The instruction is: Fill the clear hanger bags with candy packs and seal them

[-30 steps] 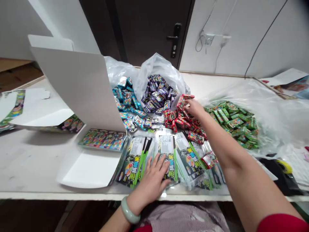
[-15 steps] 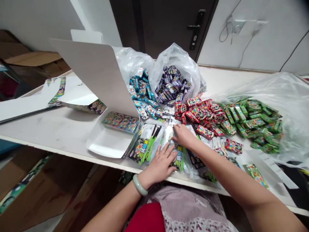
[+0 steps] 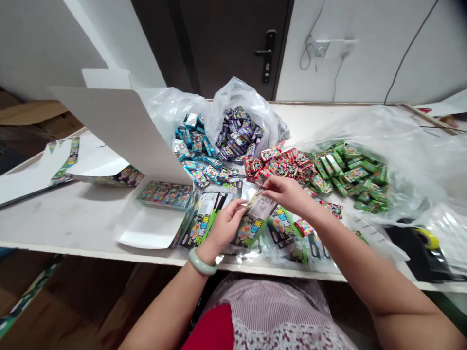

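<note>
A flat printed plastic pouch [image 3: 250, 228], dark and green with a clear window, is tilted up off the table between my hands. My left hand [image 3: 225, 223], with a pale green bangle at the wrist, is closed on its left edge, thumb on top. At its upper edge, the fingers of my right hand [image 3: 286, 193] are pinched together. More flat pouches lie to the left [image 3: 200, 224] and others to the right [image 3: 282, 224]. Small red candy packets [image 3: 286, 164] are heaped just beyond my right hand.
Green packets [image 3: 359, 175] spill from a clear bag at right. Blue packets [image 3: 197, 141] and purple packets [image 3: 239, 136] sit in plastic bags at the back. An open white box [image 3: 153, 233] with a row of packets stands left. Yellow tape [image 3: 427, 239] lies near the right edge.
Before, my hands were spread over the pouches on the table. Now a pouch is lifted and tilted, gripped by both hands. The camera view has turned to the right.
</note>
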`<action>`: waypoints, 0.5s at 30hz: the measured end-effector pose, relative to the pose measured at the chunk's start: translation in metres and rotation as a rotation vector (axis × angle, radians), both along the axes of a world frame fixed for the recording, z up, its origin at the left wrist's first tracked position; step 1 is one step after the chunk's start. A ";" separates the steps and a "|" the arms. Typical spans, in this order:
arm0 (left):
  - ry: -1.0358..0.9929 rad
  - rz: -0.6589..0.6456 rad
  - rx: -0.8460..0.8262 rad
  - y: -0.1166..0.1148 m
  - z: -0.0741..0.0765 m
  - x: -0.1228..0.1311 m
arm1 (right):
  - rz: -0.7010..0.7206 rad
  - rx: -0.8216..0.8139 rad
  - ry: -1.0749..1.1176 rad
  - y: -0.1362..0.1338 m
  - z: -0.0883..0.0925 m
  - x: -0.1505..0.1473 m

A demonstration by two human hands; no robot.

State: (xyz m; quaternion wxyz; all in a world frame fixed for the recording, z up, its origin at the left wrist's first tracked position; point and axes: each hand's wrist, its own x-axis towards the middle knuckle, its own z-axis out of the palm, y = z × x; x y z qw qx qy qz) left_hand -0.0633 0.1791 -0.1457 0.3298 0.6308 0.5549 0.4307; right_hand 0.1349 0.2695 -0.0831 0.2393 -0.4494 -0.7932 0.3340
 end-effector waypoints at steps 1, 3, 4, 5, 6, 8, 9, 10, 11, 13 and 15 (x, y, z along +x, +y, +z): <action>0.005 -0.023 0.006 0.005 0.007 0.003 | 0.005 -0.107 0.117 -0.004 0.004 0.008; 0.093 -0.079 0.068 0.012 0.019 0.009 | 0.097 -0.349 0.262 -0.009 0.008 0.022; 0.156 -0.118 0.111 0.013 0.024 0.013 | 0.157 -0.447 0.287 -0.011 0.009 0.030; 0.226 -0.166 0.152 0.014 0.029 0.017 | 0.201 -0.505 0.290 -0.013 0.008 0.037; 0.301 -0.211 0.190 0.014 0.033 0.020 | 0.223 -0.524 0.280 -0.014 0.007 0.043; 0.453 -0.266 0.264 0.014 0.038 0.027 | 0.222 -0.491 0.279 -0.016 0.003 0.053; 0.526 -0.274 0.293 0.013 0.040 0.028 | 0.223 -0.470 0.303 -0.016 0.001 0.057; 0.598 -0.276 0.309 0.012 0.040 0.029 | 0.237 -0.458 0.336 -0.015 -0.003 0.058; 0.660 -0.277 0.314 0.011 0.040 0.028 | 0.259 -0.455 0.369 -0.013 -0.006 0.058; 0.725 -0.280 0.316 0.008 0.037 0.023 | 0.277 -0.446 0.408 -0.012 -0.011 0.054; 0.695 -0.297 0.344 0.012 0.035 0.023 | 0.214 -0.386 0.373 -0.017 -0.010 0.047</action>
